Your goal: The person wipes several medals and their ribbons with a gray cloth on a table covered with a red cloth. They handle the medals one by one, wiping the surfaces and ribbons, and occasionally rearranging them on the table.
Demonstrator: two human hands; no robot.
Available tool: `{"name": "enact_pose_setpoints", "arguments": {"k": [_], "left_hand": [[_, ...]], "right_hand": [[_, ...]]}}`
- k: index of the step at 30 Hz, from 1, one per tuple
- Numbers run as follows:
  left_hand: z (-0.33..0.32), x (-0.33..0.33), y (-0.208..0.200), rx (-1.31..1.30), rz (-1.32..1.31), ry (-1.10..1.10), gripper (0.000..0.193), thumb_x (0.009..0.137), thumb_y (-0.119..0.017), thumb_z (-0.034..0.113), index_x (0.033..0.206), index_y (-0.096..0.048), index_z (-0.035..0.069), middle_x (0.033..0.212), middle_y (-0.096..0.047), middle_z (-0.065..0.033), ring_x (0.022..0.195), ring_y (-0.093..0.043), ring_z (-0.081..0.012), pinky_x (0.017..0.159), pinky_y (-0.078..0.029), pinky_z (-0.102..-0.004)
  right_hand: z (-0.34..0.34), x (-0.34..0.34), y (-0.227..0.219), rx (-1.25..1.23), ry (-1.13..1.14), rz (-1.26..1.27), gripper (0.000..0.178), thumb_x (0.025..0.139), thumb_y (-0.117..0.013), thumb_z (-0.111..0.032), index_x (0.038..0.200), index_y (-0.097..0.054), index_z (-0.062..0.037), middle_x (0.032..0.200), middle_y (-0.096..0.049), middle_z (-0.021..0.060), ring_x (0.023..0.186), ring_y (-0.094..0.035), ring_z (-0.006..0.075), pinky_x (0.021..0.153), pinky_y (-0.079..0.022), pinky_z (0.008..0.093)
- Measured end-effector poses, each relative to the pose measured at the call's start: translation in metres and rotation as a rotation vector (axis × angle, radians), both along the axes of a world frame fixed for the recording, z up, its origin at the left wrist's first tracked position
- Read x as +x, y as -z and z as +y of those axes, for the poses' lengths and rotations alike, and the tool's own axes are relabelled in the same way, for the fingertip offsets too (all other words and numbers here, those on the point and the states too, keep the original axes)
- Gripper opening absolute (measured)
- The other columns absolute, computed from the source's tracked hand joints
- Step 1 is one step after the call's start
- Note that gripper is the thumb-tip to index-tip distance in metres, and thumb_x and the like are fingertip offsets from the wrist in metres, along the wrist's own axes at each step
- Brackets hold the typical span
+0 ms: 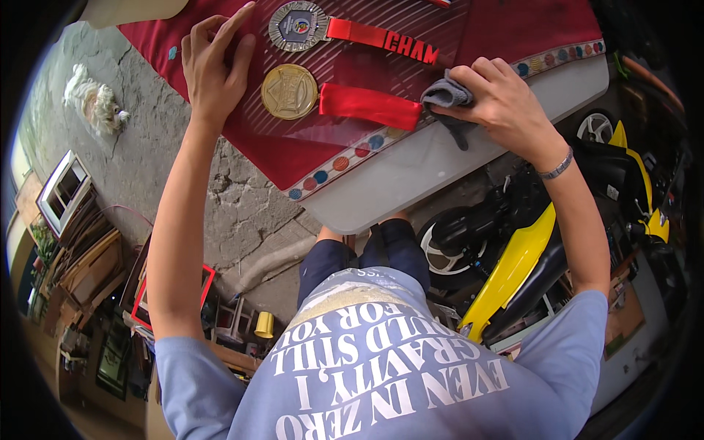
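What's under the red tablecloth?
A pale grey table pokes out past the near edge of the red tablecloth. The tablecloth, with a gold medal and a silver medal on top, hides the rest, so I can't see anything else underneath.

A round gold medal (290, 92) lies flat on the bench (411, 176), its plain red ribbon (367, 108) stretched toward the right edge. Farther from the near edge lies a silver medal (298, 26) with an ornate rim, its red ribbon dark-lettered. A grey cloth (447, 95), bunched in the right hand's (506, 106) fingers, is at the plain ribbon's end.
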State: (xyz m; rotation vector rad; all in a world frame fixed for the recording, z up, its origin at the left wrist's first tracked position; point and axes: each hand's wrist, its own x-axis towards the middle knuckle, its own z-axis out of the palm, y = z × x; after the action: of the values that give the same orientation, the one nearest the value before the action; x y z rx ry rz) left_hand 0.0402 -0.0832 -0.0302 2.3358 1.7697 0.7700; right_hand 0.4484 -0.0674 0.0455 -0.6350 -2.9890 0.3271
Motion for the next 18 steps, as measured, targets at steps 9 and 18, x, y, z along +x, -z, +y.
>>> {"name": "enact_pose_setpoints", "arguments": {"k": [9, 18], "left_hand": [[-0.001, 0.0, -0.002, -0.012, -0.016, -0.001, 0.043, 0.096, -0.069, 0.022, 0.138, -0.069, 0.027, 0.116, -0.063, -0.0065, 0.106, -0.056, -0.0229, 0.1, -0.039, -0.0373], [-0.001, 0.0, -0.001, 0.003, 0.0, -0.002, 0.042, 0.096, -0.07, 0.022, 0.137, -0.07, 0.027, 0.115, -0.063, -0.0061, 0.106, -0.056, -0.0231, 0.101, -0.039, -0.0376]], "right_hand": [[0.001, 0.001, -0.002, -0.019, -0.028, -0.051, 0.017, 0.087, -0.07, -0.024, 0.099, -0.081, -0.0192, 0.11, -0.059, 0.0005, 0.098, -0.055, 0.0223, 0.082, -0.045, 0.036], [-0.002, -0.001, 0.0, 0.002, -0.009, -0.065, 0.024, 0.087, -0.07, -0.024, 0.107, -0.081, -0.0251, 0.11, -0.059, 0.0, 0.098, -0.054, 0.0215, 0.082, -0.045, 0.0359]]}}
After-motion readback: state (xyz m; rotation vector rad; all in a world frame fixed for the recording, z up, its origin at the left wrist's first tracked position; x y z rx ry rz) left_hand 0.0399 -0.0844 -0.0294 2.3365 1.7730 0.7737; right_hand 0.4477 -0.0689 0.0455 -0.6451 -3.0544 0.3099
